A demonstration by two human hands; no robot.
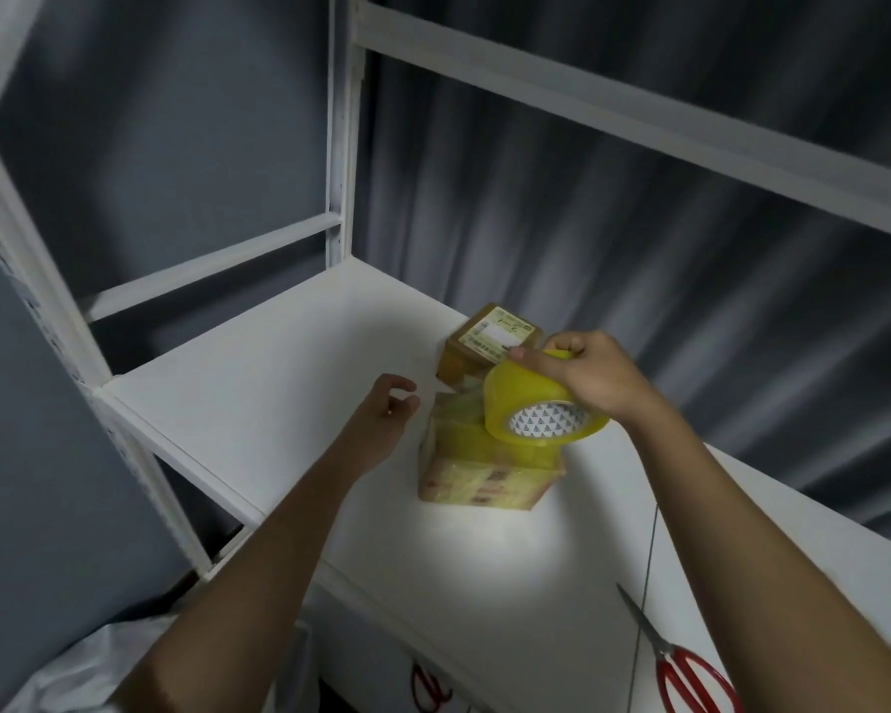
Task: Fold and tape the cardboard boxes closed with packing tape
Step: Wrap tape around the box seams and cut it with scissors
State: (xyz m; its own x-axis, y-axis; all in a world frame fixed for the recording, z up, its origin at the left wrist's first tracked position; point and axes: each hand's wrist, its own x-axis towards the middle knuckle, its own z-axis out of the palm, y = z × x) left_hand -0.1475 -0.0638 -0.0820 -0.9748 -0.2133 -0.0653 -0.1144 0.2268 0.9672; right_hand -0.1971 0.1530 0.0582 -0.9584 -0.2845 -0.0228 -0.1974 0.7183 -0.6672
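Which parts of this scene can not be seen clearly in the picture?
- Head view: the near box top is hidden by the tape roll in the right hand.
- The far box label print is too small to read.
- The scissors handles are cut off by the bottom edge.
- A loose tape end near the left hand cannot be made out.

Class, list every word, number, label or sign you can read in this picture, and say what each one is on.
No text can be read.
Shipping label on the far cardboard box: print and barcodes too blurred.
Red printing on the near taped box: too small and blurred.
Tape roll core: a triangle pattern only, no words.
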